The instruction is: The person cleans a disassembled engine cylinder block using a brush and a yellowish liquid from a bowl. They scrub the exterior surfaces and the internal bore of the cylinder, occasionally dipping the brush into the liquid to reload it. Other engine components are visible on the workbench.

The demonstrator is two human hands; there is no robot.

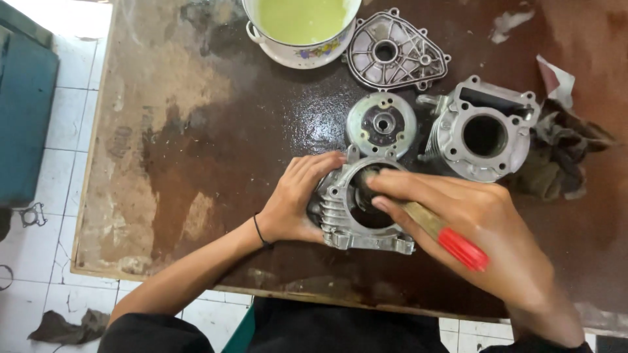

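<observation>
My left hand [297,199] grips the left side of a finned grey metal engine casing [347,225] that rests near the front of a worn brown table [196,163]. My right hand [477,225] holds a brush with a wooden handle and red end [458,245]. Its tip reaches into the casing's round bore, where the bristles are hidden by my fingers.
Behind the casing lie a round metal disc part [381,123], a grey engine cylinder block [483,134] and a flat ribbed cover [396,52]. A white bowl of yellow-green liquid [301,23] stands at the back. A dark rag [556,157] lies at the right. White tiled floor lies left.
</observation>
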